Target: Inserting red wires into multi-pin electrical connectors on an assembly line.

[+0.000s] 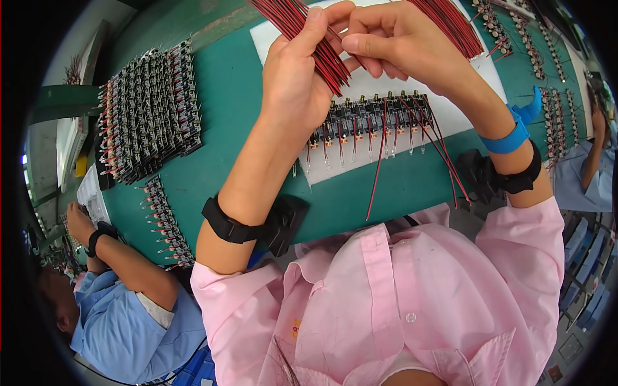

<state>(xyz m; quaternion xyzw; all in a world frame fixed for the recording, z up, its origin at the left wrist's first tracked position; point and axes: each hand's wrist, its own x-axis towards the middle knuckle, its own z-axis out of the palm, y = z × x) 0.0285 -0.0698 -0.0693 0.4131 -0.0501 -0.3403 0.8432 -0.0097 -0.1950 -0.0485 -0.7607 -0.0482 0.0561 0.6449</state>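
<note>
A bundle of thin red and black wires (331, 69) slants through my left hand (293, 80), which is closed around it with the thumb on top. My right hand (402, 48) is beside it, thumb and forefinger pinched on a wire at the bundle's right side; its other fingers curl below. Under both hands a strip of small circuit boards (380, 116) lies on a white foam sheet (325, 166). Small clear-tipped parts hang on leads from its near edge. Several loose red and black wires (375, 170) lie across the strip's right part and reach over the green table (257, 174).
Another pile of red wires (450, 26) rests on the foam at the far right. Stacked circuit board strips (151, 109) stand at left, with a single strip (166, 222) nearer. More strips (557, 122) lie at right. Co-workers in blue sit left (129, 321) and right (582, 174).
</note>
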